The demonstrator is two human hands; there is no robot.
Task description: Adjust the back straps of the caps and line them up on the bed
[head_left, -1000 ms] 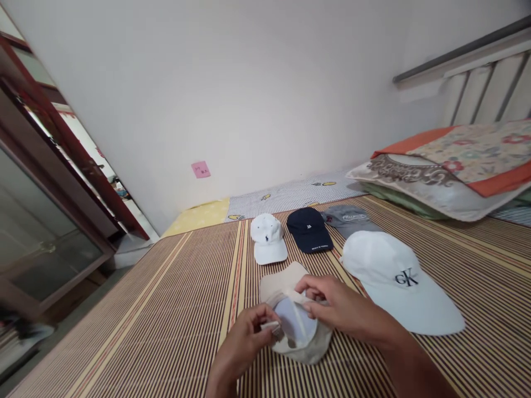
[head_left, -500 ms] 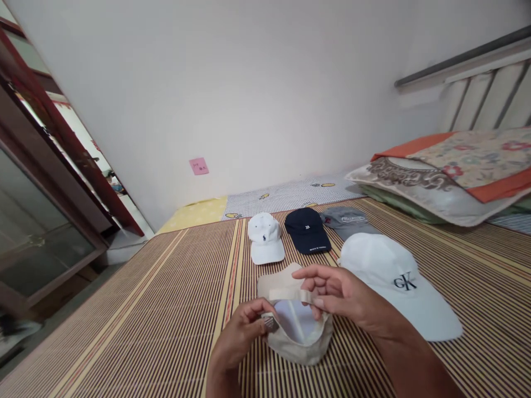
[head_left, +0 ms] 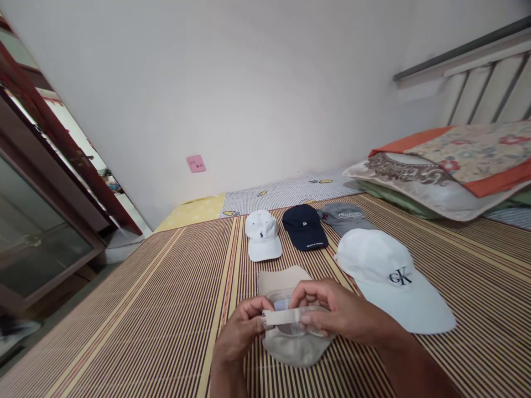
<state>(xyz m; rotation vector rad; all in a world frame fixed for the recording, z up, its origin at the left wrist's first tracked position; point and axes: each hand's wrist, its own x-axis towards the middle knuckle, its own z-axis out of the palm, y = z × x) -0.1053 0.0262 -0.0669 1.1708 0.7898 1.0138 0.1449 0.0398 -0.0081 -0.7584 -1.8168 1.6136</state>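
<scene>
A beige baseball cap (head_left: pixel 297 351) lies in front of me with its brim (head_left: pixel 282 280) pointing away. Its back strap (head_left: pixel 282 317) is stretched level between my two hands. My left hand (head_left: pixel 239 329) pinches the strap's left end, where a small metal buckle seems to sit. With thumb and fingers, my right hand (head_left: pixel 338 309) grips the right part of the strap and the cap's edge; its fingertips are slightly blurred. To the right of that hand rests a large white cap (head_left: pixel 379 265) with dark letters on its front.
Farther back on the striped mat (head_left: pixel 157 309) are a small white cap (head_left: pixel 263 235), a navy cap (head_left: pixel 304 226) and a grey cap (head_left: pixel 346 215). Pillows (head_left: pixel 440 166) are stacked at the right. A wall (head_left: pixel 257 99) stands behind, with a pink note (head_left: pixel 196 163) on it.
The strap has come down toward me and now lies across the cap's opening. My right hand's fingers have closed in from a looser spread. My left hand still holds its end.
</scene>
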